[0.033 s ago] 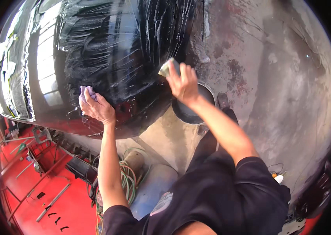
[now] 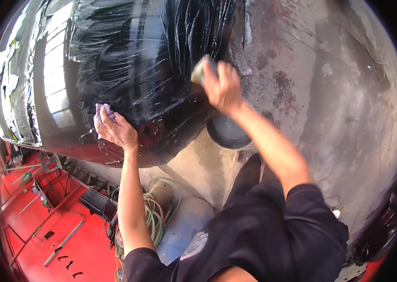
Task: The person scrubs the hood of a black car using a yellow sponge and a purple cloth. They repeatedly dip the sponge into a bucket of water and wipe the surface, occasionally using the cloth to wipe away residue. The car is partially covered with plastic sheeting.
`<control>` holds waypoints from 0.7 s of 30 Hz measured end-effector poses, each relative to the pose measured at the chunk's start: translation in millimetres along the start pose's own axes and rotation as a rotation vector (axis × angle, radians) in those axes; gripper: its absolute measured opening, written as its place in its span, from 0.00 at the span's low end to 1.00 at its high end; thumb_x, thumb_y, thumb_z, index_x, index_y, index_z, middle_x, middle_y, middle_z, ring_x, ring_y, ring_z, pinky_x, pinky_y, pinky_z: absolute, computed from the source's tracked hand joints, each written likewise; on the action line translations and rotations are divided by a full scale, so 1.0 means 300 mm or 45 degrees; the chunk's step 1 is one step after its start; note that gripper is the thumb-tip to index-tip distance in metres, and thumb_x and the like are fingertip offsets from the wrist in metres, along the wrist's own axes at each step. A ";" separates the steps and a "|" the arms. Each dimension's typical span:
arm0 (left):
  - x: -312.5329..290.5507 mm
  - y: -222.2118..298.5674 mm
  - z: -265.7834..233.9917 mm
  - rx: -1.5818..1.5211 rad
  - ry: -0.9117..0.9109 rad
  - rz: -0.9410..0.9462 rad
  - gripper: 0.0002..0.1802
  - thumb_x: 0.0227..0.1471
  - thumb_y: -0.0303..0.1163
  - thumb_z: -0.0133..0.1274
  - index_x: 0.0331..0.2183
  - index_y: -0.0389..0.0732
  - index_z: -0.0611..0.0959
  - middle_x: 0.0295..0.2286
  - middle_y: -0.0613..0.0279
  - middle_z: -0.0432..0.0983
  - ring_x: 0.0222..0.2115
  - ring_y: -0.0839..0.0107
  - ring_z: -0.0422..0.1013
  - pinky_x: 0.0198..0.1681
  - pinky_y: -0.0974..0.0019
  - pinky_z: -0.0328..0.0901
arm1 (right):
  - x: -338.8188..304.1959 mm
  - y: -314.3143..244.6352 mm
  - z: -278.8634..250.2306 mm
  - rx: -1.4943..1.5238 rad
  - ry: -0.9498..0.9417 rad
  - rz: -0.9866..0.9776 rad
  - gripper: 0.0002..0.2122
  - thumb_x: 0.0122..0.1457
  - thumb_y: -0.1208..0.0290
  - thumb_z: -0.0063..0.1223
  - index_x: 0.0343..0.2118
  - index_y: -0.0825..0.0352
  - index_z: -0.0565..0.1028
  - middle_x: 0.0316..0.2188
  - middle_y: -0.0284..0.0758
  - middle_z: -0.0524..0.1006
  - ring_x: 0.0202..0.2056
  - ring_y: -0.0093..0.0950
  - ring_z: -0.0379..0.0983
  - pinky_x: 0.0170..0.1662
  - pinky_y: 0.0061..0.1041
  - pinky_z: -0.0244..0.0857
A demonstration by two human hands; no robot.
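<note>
A glossy black car body panel (image 2: 128, 70), wet and streaked with suds, fills the upper left. My left hand (image 2: 116, 129) presses a crumpled purple cloth (image 2: 104, 111) against the panel's lower edge. My right hand (image 2: 222, 87) is stretched out to the panel's right edge and grips a small greenish pad (image 2: 198, 70) held against the wet surface. Just below my right wrist a dark round bucket (image 2: 229, 134) stands on the floor.
Stained grey concrete floor (image 2: 339, 94) lies to the right. Coiled green and red hoses (image 2: 151, 211) and a pale blue-grey cylinder (image 2: 184, 225) sit near my legs. On the left a red floor (image 2: 43, 235) holds metal stands and loose tools.
My right hand with the pad sits slightly higher on the panel's edge. My left hand and the cloth have stayed in place.
</note>
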State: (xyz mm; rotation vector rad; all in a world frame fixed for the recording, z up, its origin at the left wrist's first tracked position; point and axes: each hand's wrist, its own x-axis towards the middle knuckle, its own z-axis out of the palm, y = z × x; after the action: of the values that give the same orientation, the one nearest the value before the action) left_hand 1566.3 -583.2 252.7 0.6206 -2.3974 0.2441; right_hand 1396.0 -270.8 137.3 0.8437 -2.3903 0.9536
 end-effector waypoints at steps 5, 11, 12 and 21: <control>0.013 0.062 0.055 -0.107 0.003 0.007 0.30 0.66 0.38 0.58 0.67 0.47 0.77 0.65 0.49 0.74 0.66 0.44 0.66 0.68 0.38 0.56 | 0.621 0.465 0.087 -0.268 0.368 0.209 0.22 0.77 0.58 0.49 0.66 0.67 0.77 0.50 0.56 0.81 0.45 0.54 0.79 0.49 0.50 0.76; 0.003 0.014 0.021 -0.004 -0.007 -0.011 0.30 0.66 0.37 0.57 0.67 0.47 0.77 0.65 0.48 0.72 0.66 0.44 0.65 0.69 0.39 0.55 | -0.035 -0.185 -0.014 0.037 0.037 0.162 0.38 0.63 0.60 0.64 0.76 0.66 0.68 0.40 0.49 0.73 0.38 0.47 0.72 0.41 0.46 0.67; 0.003 0.015 0.013 -0.019 0.001 -0.015 0.29 0.67 0.38 0.56 0.67 0.48 0.77 0.66 0.50 0.72 0.67 0.45 0.65 0.69 0.39 0.55 | -0.093 -0.214 -0.013 0.037 0.013 0.070 0.36 0.63 0.61 0.65 0.74 0.66 0.71 0.40 0.49 0.73 0.37 0.45 0.72 0.40 0.45 0.66; 0.023 0.064 0.040 -0.099 -0.003 0.004 0.30 0.67 0.36 0.56 0.68 0.46 0.77 0.66 0.48 0.73 0.67 0.44 0.65 0.70 0.41 0.54 | 0.738 0.423 0.083 -0.281 0.192 0.370 0.29 0.71 0.58 0.58 0.72 0.65 0.72 0.44 0.52 0.77 0.43 0.49 0.77 0.45 0.46 0.75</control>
State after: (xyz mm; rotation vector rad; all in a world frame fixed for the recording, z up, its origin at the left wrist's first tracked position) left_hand 1545.7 -573.0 247.3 0.5818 -2.3982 0.1511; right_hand 1146.6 -298.8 190.2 0.3375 -2.4679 0.8033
